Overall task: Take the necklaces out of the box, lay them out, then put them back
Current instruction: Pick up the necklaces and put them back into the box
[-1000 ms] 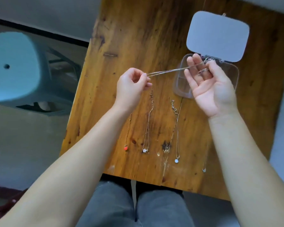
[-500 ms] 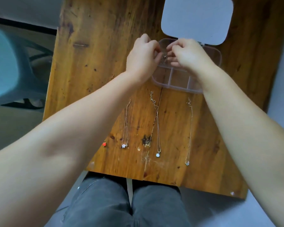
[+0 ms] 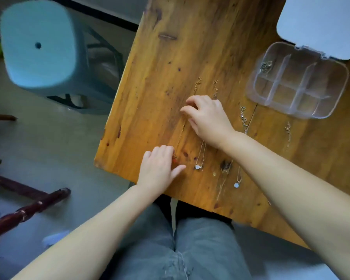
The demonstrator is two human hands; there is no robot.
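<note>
Soft even daylight, faint shadows; motion blur on stool (image 3: 38,45); wide-angle bending at edges.

Both forearms are bare from wrist to the frame edge, with no sleeves showing. The left hand (image 3: 159,168) and the right hand (image 3: 209,120) carry no rings, watch or bracelets that can be seen, and the nails look short and unpainted, though blur makes that uncertain. The legs wear faded grey-blue denim trousers (image 3: 190,245), with a stitched seam visible near the bottom
</note>
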